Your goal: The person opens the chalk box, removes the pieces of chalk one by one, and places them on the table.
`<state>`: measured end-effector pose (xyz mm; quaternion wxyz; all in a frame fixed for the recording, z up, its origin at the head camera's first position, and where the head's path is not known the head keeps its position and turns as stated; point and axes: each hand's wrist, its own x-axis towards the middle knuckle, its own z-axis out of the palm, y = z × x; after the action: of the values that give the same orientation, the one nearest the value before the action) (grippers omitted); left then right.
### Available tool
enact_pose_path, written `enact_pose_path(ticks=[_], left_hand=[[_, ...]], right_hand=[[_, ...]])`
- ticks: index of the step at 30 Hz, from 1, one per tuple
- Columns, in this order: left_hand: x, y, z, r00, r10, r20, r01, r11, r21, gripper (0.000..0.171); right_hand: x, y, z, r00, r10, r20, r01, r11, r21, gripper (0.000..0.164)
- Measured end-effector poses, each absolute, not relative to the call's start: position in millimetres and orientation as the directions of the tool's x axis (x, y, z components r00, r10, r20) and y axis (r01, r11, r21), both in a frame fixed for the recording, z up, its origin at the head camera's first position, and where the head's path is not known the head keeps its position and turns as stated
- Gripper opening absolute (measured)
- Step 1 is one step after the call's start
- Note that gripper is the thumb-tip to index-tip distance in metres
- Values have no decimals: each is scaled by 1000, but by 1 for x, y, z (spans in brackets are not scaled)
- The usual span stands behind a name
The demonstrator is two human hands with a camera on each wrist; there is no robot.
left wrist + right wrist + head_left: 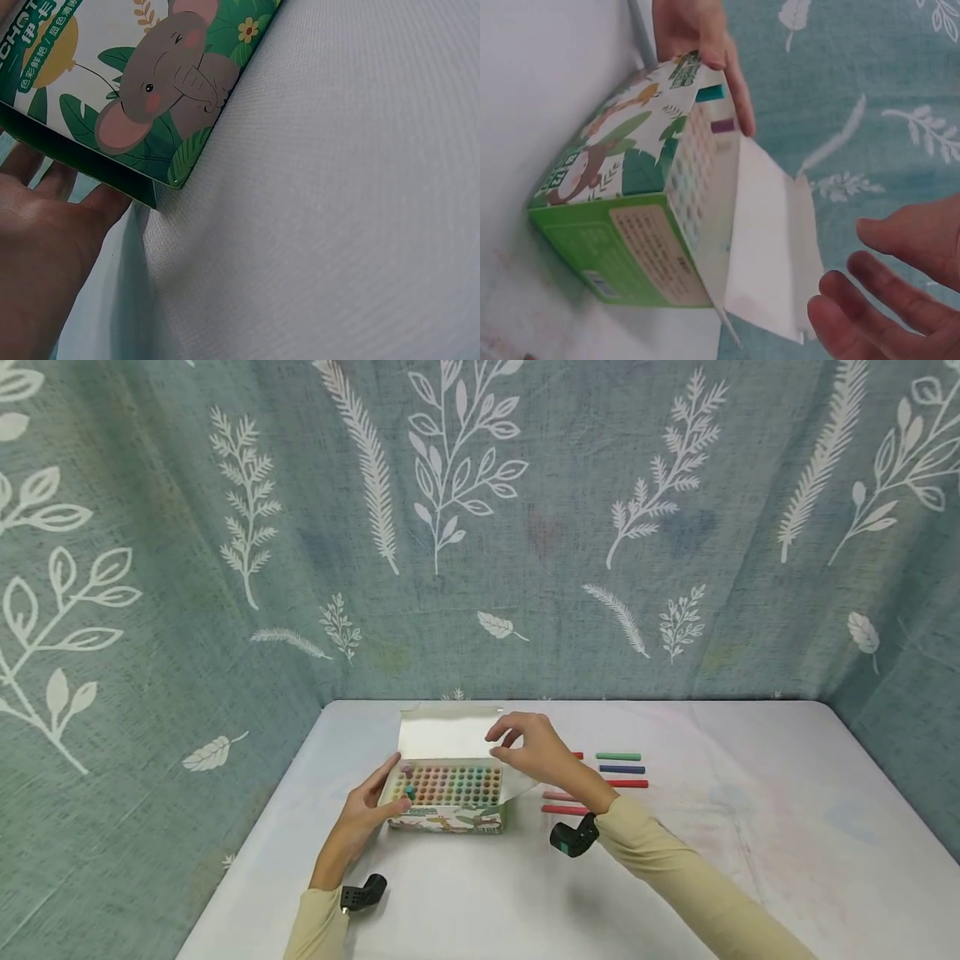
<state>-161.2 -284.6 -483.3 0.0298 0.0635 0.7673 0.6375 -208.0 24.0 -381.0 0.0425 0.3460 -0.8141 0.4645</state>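
Observation:
An open chalk box [450,819] with a green jungle print stands on the white table [480,893]. Rows of coloured chalk ends [453,785] fill it. A purple stick [407,771] and a teal stick [410,792] stand higher at its left end. My left hand [366,807] holds the box's left end, thumb over the front edge and fingers along the side; the left wrist view shows the palm [37,262] against the box [150,90]. My right hand [525,747] hovers over the right end near the white lid [448,732], fingers relaxed and holding nothing. The right wrist view shows those fingers [892,292] beside the flap [765,255].
Several loose chalk sticks lie right of the box: green [618,757], blue [622,769], red [628,783], pink [558,796] and another red [564,810]. A teal leaf-print curtain [150,610] encloses the table at the back and on both sides.

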Motion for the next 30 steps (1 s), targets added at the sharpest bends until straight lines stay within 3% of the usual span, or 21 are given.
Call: enact_pose_path(ticks=[5, 14, 30], left_hand=[[-155, -277, -471, -992, 123, 13, 34, 167, 985, 75], [-163, -286, -490, -992, 127, 26, 49, 177, 983, 75], [-154, -278, -468, -993, 112, -22, -4, 156, 988, 74]], right_hand=[[-209, 11, -380, -756, -553, 351, -587, 335, -737, 11], [-212, -15, -381, -710, -616, 340, -625, 330, -708, 12], [-218, -61, -386, -650, -696, 304, -676, 347, -651, 14]])
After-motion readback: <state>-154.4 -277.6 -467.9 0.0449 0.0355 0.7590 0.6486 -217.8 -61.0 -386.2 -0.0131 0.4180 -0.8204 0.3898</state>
